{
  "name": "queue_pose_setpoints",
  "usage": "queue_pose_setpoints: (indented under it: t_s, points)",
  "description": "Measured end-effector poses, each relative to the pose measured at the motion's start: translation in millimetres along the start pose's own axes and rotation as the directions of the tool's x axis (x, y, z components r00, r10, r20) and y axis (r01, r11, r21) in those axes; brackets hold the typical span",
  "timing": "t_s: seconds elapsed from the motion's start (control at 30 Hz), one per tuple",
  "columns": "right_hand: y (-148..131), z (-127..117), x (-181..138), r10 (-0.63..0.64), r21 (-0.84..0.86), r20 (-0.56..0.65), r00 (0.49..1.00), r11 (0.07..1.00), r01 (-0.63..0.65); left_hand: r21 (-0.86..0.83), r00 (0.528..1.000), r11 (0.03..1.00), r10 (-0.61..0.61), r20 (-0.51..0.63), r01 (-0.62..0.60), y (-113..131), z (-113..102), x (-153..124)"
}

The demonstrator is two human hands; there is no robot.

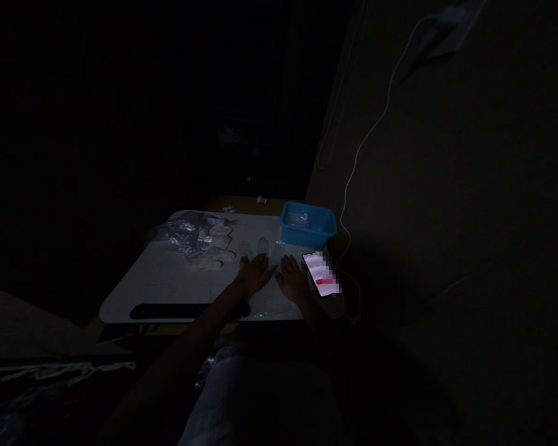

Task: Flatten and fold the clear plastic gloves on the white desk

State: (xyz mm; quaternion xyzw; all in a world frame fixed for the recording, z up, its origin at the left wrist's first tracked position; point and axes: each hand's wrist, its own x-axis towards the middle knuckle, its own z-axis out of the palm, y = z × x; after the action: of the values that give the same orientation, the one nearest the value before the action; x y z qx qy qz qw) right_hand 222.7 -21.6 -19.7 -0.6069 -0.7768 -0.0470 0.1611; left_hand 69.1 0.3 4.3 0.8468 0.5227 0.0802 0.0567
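Observation:
The scene is very dark. Both hands rest palm down on a white table (pixel 144 275), side by side with a small gap. My left hand (pixel 253 274) lies flat with its fingers stretched forward. My right hand (pixel 292 278) is also flat, its fingers pointing away from me. Just beyond the fingertips lie small pale rounded pieces (pixel 263 246), too dim to name. A lit phone (pixel 317 272) is right beside my right hand. To the left of my left hand are several pale rounded pieces (pixel 214 254) next to a crumpled clear plastic bag (pixel 183 232).
A blue plastic basin (pixel 309 238) with a clear packet (pixel 297 219) inside stands at the table's back right. A white cable (pixel 388 99) hangs from a wall socket down the right side. A dark slot (pixel 167 311) runs along the table's front edge. A small pinkish-white object (pixel 261 200) lies behind the table.

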Motion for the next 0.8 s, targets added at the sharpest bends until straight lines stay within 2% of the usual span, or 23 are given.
queue_pose_setpoints:
  t_s: [0.13,0.23,0.4,0.53,0.67,0.8]
  points:
    - [3.9,3.9,2.1,0.010,0.007,0.004,1.000,1.000,-0.010,-0.049,0.996,0.996,-0.072,-0.050,0.070,-15.2,-11.2,-11.7]
    - [6.5,3.9,3.2,0.020,0.026,0.002,1.000,0.999,-0.020,-0.076,0.992,0.995,-0.074,-0.103,0.066,-34.5,-10.7,-29.2]
    - [7.9,4.4,3.6,0.053,0.075,-0.035,0.998,0.996,-0.050,-0.136,0.974,0.988,0.041,-0.221,-0.073,-58.3,1.6,-55.8]
    - [13.6,5.7,3.4,0.080,0.189,-0.114,0.990,0.980,-0.057,-0.181,0.963,0.979,0.046,-0.267,-0.097,-56.3,3.0,-62.9]
    - [19.8,2.0,-1.0,0.132,0.312,-0.156,0.979,0.947,-0.078,-0.200,0.967,0.969,0.095,-0.238,-0.145,-49.5,-2.5,-66.8]
    - [19.0,-2.4,-11.0,0.145,0.360,-0.200,0.969,0.931,-0.065,-0.208,0.963,0.956,0.162,-0.217,-0.208,-42.0,-8.5,-80.2]
